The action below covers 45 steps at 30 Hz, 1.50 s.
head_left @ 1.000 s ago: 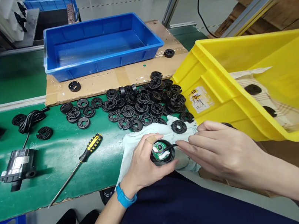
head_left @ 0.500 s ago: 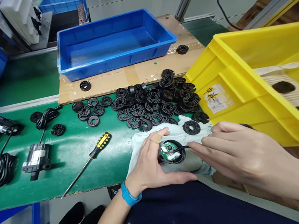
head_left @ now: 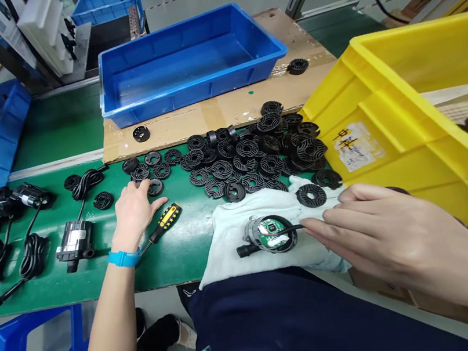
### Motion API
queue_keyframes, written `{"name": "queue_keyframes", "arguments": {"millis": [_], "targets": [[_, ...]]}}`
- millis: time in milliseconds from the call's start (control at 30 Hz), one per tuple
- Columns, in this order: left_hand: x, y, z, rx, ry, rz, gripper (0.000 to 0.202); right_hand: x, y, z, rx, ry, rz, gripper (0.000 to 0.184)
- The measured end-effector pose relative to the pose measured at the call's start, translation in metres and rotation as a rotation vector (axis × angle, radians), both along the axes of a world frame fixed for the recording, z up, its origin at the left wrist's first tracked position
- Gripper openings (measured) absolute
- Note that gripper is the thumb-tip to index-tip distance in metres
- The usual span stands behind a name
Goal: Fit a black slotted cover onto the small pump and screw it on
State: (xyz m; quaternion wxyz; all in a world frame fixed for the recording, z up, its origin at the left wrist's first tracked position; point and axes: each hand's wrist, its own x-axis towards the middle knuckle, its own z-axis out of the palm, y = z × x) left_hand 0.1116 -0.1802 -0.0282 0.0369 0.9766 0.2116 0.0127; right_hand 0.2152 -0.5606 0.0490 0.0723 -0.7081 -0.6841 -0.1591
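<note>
My right hand (head_left: 383,229) pinches the black cable (head_left: 295,228) that comes out of an opened round pump housing (head_left: 254,234). A green circuit board (head_left: 274,229) with white paste shows inside the housing, which lies on a pale cloth (head_left: 221,242). Over at the left, my left hand (head_left: 133,208) reaches to a small group of black round caps. Its thumb and forefinger are spread beside one black cap (head_left: 155,187), still on the green table. Part of that cap is hidden by the fingers. Another patterned cap (head_left: 311,195) rests on the cloth.
A yellow-handled screwdriver (head_left: 166,222) lies near my left hand. Many black caps (head_left: 247,147) are piled before the yellow bin (head_left: 351,105). A blue tray (head_left: 200,95) stands on cardboard behind. At left are cabled pumps (head_left: 75,240) and a blue bin (head_left: 12,138) of wires.
My left hand has let go of the pump housing and moved left to the small group of caps. My right hand keeps its pinch on the cable. The view has shifted slightly.
</note>
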Motion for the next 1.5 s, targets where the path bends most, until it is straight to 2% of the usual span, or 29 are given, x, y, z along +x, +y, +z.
{"name": "queue_keyframes", "arguments": {"millis": [100,267,367,500,667,800,967,1033,1133,1267,1367,1433,1500], "targets": [[-0.006,-0.002,-0.009,0.019,-0.042,0.024,0.039,0.000,0.000,0.000,0.008,0.018,0.002,0.020],[-0.018,0.003,-0.006,0.018,-0.069,0.010,0.039,0.002,0.000,-0.002,0.001,0.019,0.017,0.020],[-0.018,0.010,-0.003,0.020,-0.113,-0.091,0.047,0.003,-0.001,-0.004,-0.004,0.026,0.011,0.019],[-0.010,0.019,-0.003,0.007,-0.019,-0.275,0.043,0.003,-0.001,-0.003,0.002,0.013,0.010,0.020],[-0.014,0.029,-0.003,-0.027,0.022,-0.280,0.044,0.003,0.001,0.000,0.036,0.006,0.013,0.023],[-0.031,0.034,0.001,-0.223,-0.047,-0.209,0.037,0.003,0.002,0.001,0.037,-0.001,0.009,0.027],[-0.054,0.032,-0.006,-0.757,-0.403,0.010,0.046,0.003,0.004,0.000,0.031,-0.011,0.000,0.034],[-0.063,0.031,-0.011,-0.859,-0.458,0.091,0.053,0.004,0.003,0.000,0.026,-0.025,0.008,0.037],[-0.076,0.033,-0.015,-0.771,-0.438,0.123,0.055,0.006,0.003,-0.001,0.028,-0.036,0.023,0.039],[-0.092,0.036,-0.013,-0.528,-0.384,0.096,0.040,0.007,0.003,-0.002,0.019,-0.035,0.027,0.038],[-0.097,0.033,-0.013,-0.430,-0.344,0.123,0.031,0.007,0.005,0.000,0.021,-0.028,0.019,0.038],[-0.096,0.029,-0.016,-0.388,-0.329,0.137,0.034,0.006,0.006,0.001,0.021,-0.023,0.016,0.038],[-0.094,0.028,-0.020,-0.361,-0.328,0.142,0.047,0.006,0.006,0.001,0.009,-0.020,0.006,0.038]]}}
